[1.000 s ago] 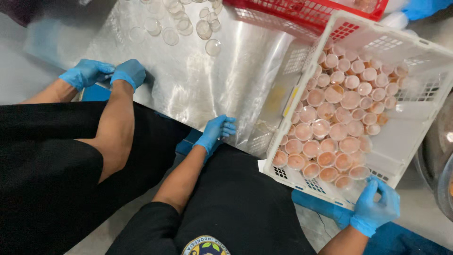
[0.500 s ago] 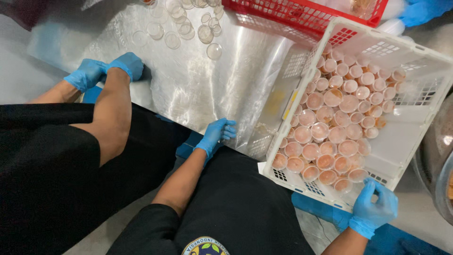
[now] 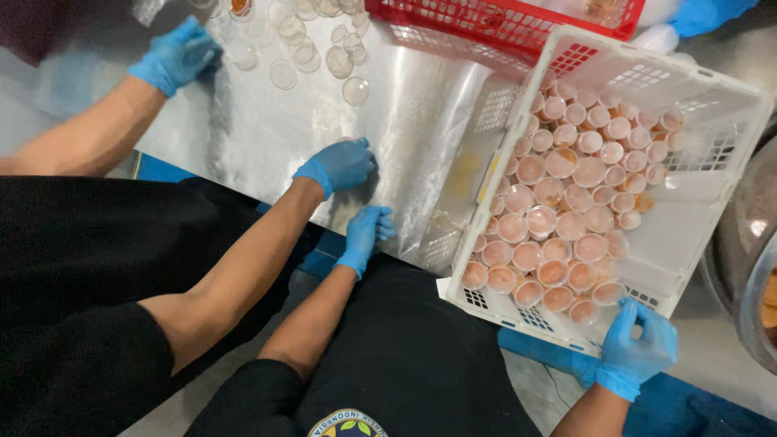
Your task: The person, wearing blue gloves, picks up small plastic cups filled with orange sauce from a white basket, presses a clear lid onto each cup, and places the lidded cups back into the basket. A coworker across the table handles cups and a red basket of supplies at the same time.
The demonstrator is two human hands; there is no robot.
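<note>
A: Right hand (image 3: 639, 348), blue glove, fingers closed on the near corner rim of the white crate (image 3: 712, 174). Left hand (image 3: 367, 235), also gloved, lies open at the near edge of the bench (image 3: 243, 133), holding nothing.

B: Bench surface?

A: Head view: shiny metal, covered with clear plastic sheet (image 3: 421, 105). A co-worker's two gloved hands are on it, one (image 3: 340, 164) just beyond the left hand, one (image 3: 174, 57) far left.

B: Containers?

A: White crate tilted over the bench's right end, packed with small lidded cups (image 3: 558, 210) of orange-pink stuff. Red crate (image 3: 502, 20) behind it. Loose clear lids (image 3: 312, 44) scattered at the far side of the bench.
</note>
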